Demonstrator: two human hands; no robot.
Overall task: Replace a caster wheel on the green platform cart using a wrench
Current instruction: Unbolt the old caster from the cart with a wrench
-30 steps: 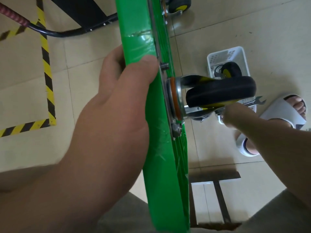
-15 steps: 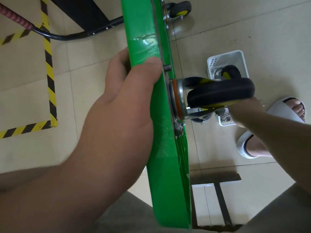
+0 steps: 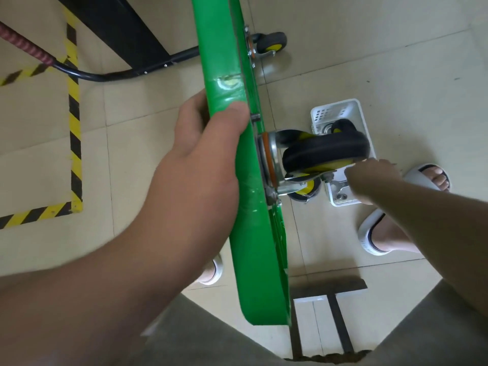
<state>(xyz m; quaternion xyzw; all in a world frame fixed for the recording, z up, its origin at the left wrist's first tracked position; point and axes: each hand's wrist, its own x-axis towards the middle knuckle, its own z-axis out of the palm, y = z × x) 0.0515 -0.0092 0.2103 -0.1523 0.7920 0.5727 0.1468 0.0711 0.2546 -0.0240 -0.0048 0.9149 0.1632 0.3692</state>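
The green platform cart [image 3: 253, 233] stands on its edge, underside facing right. My left hand [image 3: 200, 159] grips that upper edge, thumb over the rim. A black caster wheel [image 3: 324, 151] with a yellow hub sits bolted to the underside on a silver plate. My right hand [image 3: 369, 178] reaches down just below this wheel into a white basket [image 3: 340, 109] on the floor. The silver open end of the wrench [image 3: 339, 185] shows at my fingers inside the basket. A spare caster [image 3: 340, 126] lies in the basket's far end.
Another caster [image 3: 272, 43] is mounted at the cart's far end. A loose wheel [image 3: 303, 191] lies beside the basket. My feet in white slippers [image 3: 375, 233] stand right of the cart. The black cart handle [image 3: 118, 75], hazard tape [image 3: 75, 128] and a metal frame [image 3: 335, 313] lie around.
My right hand has dropped with the wrench from beside the mounted wheel down into the white basket. The view has shifted a little; my left hand keeps its grip on the cart.
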